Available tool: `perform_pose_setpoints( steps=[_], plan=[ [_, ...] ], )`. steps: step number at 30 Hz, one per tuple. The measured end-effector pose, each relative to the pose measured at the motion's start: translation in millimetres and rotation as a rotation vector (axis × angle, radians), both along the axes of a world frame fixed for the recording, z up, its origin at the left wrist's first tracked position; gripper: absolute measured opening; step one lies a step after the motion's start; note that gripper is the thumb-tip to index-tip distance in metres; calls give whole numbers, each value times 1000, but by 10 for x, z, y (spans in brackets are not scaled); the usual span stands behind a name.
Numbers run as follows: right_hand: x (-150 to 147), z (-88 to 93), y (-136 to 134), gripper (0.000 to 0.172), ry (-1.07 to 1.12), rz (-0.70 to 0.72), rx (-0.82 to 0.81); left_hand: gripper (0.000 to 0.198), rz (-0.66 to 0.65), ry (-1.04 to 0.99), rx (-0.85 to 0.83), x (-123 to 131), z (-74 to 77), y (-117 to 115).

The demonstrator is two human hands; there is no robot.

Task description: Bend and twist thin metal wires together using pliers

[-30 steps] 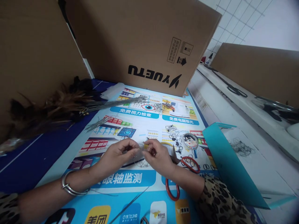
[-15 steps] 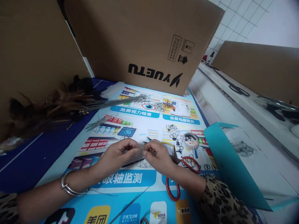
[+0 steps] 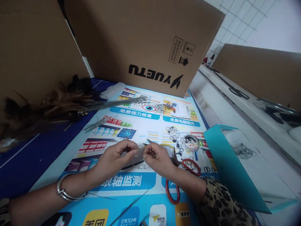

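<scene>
My left hand [image 3: 117,157] and my right hand [image 3: 157,157] meet fingertip to fingertip low over a printed poster [image 3: 141,182]. Both pinch a thin metal wire piece [image 3: 140,151] that spans the gap between them. A silver bangle [image 3: 64,191] is on my left wrist, and a leopard-print sleeve [image 3: 221,201] covers my right arm. Red-handled scissors [image 3: 178,179] lie just right of my right hand, partly under my wrist.
A bundle of feathers on wire stems [image 3: 58,106] lies at the left. Small rings and hooks [image 3: 175,135] are scattered beside a round cartoon tin [image 3: 191,142]. A teal folder [image 3: 225,166] stands at the right. A large YUETU cardboard box [image 3: 141,44] blocks the back.
My hands stay pinched together at the same spot. The fingers have shifted slightly on the wire, and the small yellowish piece seen at my right fingertips a second ago no longer shows.
</scene>
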State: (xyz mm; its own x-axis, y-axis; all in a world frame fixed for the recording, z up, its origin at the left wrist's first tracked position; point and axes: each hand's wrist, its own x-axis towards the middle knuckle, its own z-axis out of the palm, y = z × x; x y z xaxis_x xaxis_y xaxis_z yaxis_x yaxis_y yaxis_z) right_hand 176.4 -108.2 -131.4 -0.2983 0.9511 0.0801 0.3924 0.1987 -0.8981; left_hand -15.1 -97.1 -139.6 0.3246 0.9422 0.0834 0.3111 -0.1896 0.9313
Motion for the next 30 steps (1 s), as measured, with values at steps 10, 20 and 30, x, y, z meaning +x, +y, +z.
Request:
perform_pose_setpoints(
  steps=[10,20,30],
  plan=[
    [-38,23,23,13,265,-43,-160,15,-31,-8,-26,14,-1,-6],
    [-124,-18,22,31,237,71,-248,13,-71,-57,-45,50,-31,-19],
    [-91,-44,1,26,324,-66,-177,13,-10,-124,-66,26,-23,19]
  ],
)
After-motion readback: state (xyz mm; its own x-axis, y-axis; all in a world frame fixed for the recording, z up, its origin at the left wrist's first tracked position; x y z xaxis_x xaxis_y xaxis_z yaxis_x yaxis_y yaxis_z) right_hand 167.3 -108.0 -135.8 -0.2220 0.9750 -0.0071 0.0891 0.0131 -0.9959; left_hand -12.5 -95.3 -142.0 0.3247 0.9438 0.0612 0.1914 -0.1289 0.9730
